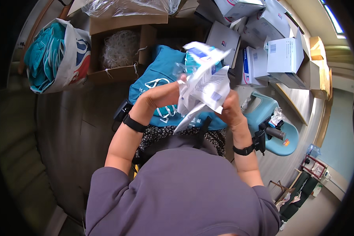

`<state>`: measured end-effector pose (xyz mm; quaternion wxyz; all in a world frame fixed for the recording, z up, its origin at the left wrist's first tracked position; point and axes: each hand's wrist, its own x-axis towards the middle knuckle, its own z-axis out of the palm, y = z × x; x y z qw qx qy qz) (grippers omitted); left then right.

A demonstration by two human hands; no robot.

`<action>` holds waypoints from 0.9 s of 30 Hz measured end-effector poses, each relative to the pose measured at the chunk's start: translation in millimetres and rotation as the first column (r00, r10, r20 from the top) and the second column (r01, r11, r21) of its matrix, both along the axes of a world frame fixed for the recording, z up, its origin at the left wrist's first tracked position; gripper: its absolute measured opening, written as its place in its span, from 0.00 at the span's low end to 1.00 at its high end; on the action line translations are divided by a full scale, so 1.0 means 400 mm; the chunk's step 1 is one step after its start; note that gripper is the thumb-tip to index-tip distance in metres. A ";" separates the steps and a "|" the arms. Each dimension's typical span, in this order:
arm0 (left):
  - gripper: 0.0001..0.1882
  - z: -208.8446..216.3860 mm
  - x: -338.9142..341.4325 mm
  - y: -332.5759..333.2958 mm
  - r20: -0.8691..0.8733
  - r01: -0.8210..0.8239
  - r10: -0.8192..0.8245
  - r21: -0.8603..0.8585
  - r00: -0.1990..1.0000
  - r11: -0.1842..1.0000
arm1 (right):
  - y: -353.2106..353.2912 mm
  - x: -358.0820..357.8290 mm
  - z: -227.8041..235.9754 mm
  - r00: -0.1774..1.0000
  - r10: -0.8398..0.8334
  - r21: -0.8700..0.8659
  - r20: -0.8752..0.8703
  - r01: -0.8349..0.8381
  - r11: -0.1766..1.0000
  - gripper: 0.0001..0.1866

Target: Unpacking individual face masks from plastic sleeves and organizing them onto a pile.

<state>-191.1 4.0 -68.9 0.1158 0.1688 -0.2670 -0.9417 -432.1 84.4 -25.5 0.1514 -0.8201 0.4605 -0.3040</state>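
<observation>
Both hands are raised over my lap around a bunch of white printed pouches (204, 84), which are partly blurred. My left hand (168, 93) grips their left side, its fingertips mostly hidden behind them. On the right edge, my right hand (231, 109) is closed on the same pouches. Something teal (190, 63), perhaps a face mask, shows behind the white material, with a bit of clear plastic beside it. A teal cloth bag (145, 76) with white print lies across my lap under the hands. On it rests a teal mask with white straps (166, 111).
A white bag (76, 59) stuffed with teal masks (47, 53) stands far left. Beside it, an open cardboard box (98, 74) holds a tangle of clear strands (120, 49). White boxes (285, 57) are piled far right. Nearer stands a blue plastic stool (259, 108) with small items on it.
</observation>
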 end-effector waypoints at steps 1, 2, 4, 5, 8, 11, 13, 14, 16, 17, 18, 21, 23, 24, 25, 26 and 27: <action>0.38 -0.008 0.004 0.006 -0.023 0.020 -0.020 0.027 1.000 0.999 | -0.007 0.001 0.001 0.998 0.011 -0.014 -0.068 -0.012 1.000 0.15; 0.35 -0.001 -0.008 0.009 0.062 0.027 -0.025 -0.037 0.998 0.999 | -0.013 0.003 0.000 0.990 0.017 -0.025 -0.137 -0.020 0.999 0.16; 0.30 0.019 -0.057 0.023 0.228 0.048 -0.009 -0.167 0.974 0.985 | -0.021 0.028 0.007 0.996 0.027 -0.065 -0.087 -0.033 0.997 0.18; 0.26 0.016 -0.071 0.030 0.219 -0.092 0.091 -0.008 0.971 0.996 | -0.023 0.034 0.011 0.998 0.017 -0.069 -0.052 -0.020 0.997 0.18; 0.24 -0.004 -0.084 0.051 0.179 -0.316 0.301 0.061 0.937 0.947 | -0.020 0.024 0.006 0.999 0.009 -0.044 0.044 -0.007 0.999 0.17; 0.20 -0.008 -0.079 0.060 0.201 -0.428 0.410 0.051 0.890 0.903 | -0.006 0.020 0.015 0.982 -0.042 0.046 0.182 0.034 0.998 0.16; 0.16 -0.053 -0.085 0.058 0.171 -0.459 0.465 -0.072 0.869 0.885 | 0.002 0.026 0.024 0.935 -0.126 0.112 0.330 0.094 0.989 0.16; 0.15 -0.039 -0.087 0.054 0.176 -0.469 0.479 -0.099 0.860 0.878 | 0.003 0.027 0.029 0.899 -0.171 0.147 0.402 0.122 0.982 0.16; 0.14 -0.006 -0.088 0.045 0.185 -0.487 0.509 -0.151 0.841 0.860 | -0.001 0.031 0.048 0.874 -0.255 0.212 0.413 0.179 0.961 0.11; 0.14 -0.017 -0.090 0.045 0.203 -0.471 0.505 -0.195 0.839 0.860 | -0.001 0.035 0.045 0.834 -0.318 0.273 0.450 0.210 0.939 0.10; 0.13 -0.046 -0.092 0.045 0.220 -0.454 0.503 -0.239 0.836 0.859 | -0.001 0.038 0.038 0.790 -0.380 0.333 0.482 0.236 0.913 0.09; 0.16 -0.062 -0.113 0.043 0.228 -0.253 0.593 -0.746 0.772 0.616 | -0.031 0.029 -0.053 0.212 -0.647 0.652 0.732 0.056 0.756 0.11; 0.27 -0.016 -0.150 0.069 0.184 0.033 0.670 -0.972 0.719 0.231 | -0.009 0.025 -0.129 -0.190 -0.580 0.546 0.792 -0.204 0.812 0.16; 0.34 -0.006 -0.165 0.087 0.230 0.088 0.677 -0.967 0.699 0.238 | 0.000 0.037 -0.117 -0.183 -0.594 0.562 0.783 -0.199 0.803 0.17; 0.35 -0.003 -0.170 0.100 0.063 0.041 0.642 -0.998 0.764 0.049 | 0.012 0.050 -0.101 -0.175 -0.608 0.578 0.775 -0.195 0.793 0.17; 0.37 -0.003 -0.174 0.114 0.182 0.109 0.570 -0.981 0.801 0.159 | 0.023 0.061 -0.088 -0.175 -0.619 0.592 0.766 -0.183 0.785 0.18; 0.42 0.006 -0.158 0.115 0.228 0.109 0.447 -0.955 0.865 0.275 | 0.030 0.073 -0.077 -0.172 -0.628 0.604 0.759 -0.177 0.777 0.19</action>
